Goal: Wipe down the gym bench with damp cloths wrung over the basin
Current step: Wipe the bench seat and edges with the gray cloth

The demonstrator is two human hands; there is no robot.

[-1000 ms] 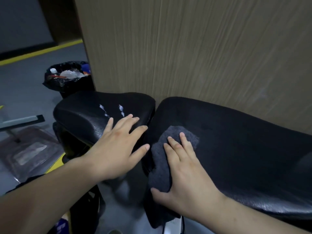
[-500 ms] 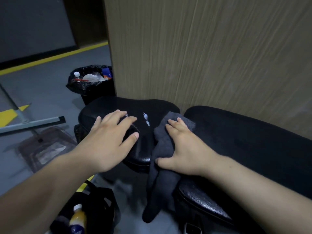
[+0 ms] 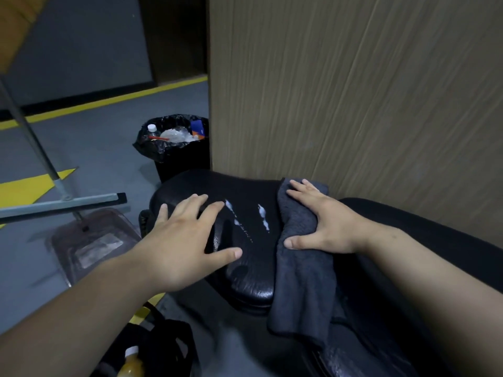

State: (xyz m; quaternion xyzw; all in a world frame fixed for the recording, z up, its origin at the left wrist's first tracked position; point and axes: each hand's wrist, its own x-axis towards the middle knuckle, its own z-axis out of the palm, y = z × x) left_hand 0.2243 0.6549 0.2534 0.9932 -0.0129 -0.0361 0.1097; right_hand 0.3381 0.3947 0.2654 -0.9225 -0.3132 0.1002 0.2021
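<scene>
While streaks (image 3: 262, 213) show, wiping is incomplete.
Flat left hand (image 3: 185, 240) braces seat pad (image 3: 250, 268); flat right hand (image 3: 326, 227) presses cloth (image 3: 302, 289) at right edge.

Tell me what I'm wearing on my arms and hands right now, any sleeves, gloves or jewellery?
Nothing worn shows. The left hand and right hand are bare: no gloves, rings or watch. The left forearm and right forearm are uncovered to the frame's edge, no sleeve in view. Nails are short.

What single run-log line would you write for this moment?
left hand: flat on black padded bench seat | right hand: pressing dark grey cloth onto seat | white streaks: not yet wiped
</scene>
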